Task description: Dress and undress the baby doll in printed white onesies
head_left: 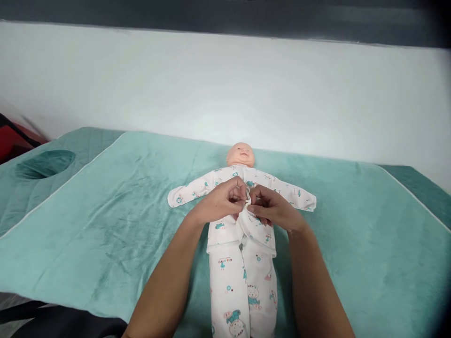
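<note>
A baby doll (240, 155) lies on its back on a teal towel (105, 225), head away from me, arms spread. It wears a white printed shirt (197, 188) and matching trousers (243, 286). My left hand (221, 199) and my right hand (273, 209) meet over the doll's chest. Both pinch the front edges of the shirt where they come together, fingers curled tight on the cloth.
The towel covers a teal padded table (45, 162) with a dark oval hole at the far left. A white wall (225, 94) runs behind. Something red and black (14, 138) sits at the left edge, dark objects (63, 321) at the bottom left.
</note>
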`<state>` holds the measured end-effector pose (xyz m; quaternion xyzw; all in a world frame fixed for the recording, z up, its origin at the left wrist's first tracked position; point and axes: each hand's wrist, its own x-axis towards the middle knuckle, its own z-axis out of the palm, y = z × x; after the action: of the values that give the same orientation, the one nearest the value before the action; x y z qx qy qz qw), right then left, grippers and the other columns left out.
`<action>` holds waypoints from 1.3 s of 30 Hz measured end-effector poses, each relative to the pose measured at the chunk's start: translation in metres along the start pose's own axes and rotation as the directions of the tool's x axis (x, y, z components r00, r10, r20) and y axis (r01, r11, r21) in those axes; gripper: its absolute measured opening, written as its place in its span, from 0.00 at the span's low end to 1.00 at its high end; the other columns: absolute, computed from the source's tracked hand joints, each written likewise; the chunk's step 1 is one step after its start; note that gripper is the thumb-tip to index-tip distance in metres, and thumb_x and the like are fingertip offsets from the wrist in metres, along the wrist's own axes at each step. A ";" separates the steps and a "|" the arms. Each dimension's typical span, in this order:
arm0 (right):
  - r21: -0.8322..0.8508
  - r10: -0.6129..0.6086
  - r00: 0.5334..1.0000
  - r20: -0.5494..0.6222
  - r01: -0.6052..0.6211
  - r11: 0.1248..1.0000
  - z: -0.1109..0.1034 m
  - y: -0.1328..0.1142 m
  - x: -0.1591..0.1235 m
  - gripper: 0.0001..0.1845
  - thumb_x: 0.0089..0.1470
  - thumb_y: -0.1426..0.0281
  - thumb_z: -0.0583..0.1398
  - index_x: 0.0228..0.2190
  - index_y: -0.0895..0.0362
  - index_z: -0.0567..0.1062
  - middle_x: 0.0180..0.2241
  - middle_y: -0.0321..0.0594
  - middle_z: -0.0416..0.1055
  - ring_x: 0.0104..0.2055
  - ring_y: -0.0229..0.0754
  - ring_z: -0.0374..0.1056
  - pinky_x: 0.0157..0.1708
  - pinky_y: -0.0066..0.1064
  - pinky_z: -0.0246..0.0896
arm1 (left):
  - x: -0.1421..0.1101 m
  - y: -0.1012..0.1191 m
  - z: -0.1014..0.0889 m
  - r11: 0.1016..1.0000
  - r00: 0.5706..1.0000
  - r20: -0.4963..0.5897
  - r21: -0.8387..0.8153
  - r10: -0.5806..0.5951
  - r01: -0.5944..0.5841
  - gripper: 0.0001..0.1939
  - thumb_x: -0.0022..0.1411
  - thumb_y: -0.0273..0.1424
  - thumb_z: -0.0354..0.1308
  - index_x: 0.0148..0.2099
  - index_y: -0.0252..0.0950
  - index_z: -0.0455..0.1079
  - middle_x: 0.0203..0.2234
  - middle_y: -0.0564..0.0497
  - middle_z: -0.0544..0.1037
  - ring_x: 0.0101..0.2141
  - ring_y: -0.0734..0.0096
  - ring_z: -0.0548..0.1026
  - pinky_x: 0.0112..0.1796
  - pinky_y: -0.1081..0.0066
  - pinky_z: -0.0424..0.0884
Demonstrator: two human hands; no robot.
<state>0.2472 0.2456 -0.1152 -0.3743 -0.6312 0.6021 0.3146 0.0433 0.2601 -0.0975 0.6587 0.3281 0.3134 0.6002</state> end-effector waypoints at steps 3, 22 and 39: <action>0.017 -0.009 1.000 0.024 0.008 1.000 -0.001 0.001 0.000 0.14 0.55 0.60 0.64 0.34 0.54 0.65 0.20 0.25 0.60 0.17 0.29 0.58 0.14 0.19 0.52 | 0.001 -0.002 -0.002 0.999 0.999 0.036 -0.052 0.001 0.000 0.09 0.55 0.24 0.56 0.38 0.38 0.61 0.25 0.58 0.69 0.23 0.79 0.66 0.24 0.77 0.68; -0.339 0.121 0.993 -0.013 -0.118 0.933 0.010 -0.023 -0.015 0.23 0.49 0.51 0.65 0.23 0.55 0.64 0.20 0.30 0.63 0.20 0.32 0.56 0.18 0.26 0.47 | -0.007 0.003 -0.027 0.999 0.987 0.163 -0.044 -0.002 0.010 0.10 0.63 0.36 0.59 0.41 0.34 0.68 0.31 0.47 0.78 0.26 0.74 0.75 0.22 0.76 0.66; -0.279 -0.139 0.986 0.093 0.160 0.947 -0.010 -0.028 -0.042 0.10 0.56 0.68 0.59 0.24 0.56 0.67 0.21 0.32 0.61 0.24 0.34 0.55 0.25 0.29 0.52 | 0.012 -0.024 -0.030 0.969 0.887 -0.422 0.226 0.189 -0.098 0.08 0.63 0.36 0.58 0.37 0.36 0.71 0.21 0.58 0.63 0.21 0.80 0.62 0.22 0.76 0.58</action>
<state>0.2754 0.2150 -0.0845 -0.3448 -0.7489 0.4924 0.2788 0.0249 0.2887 -0.1183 0.6496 0.4351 0.4637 0.4167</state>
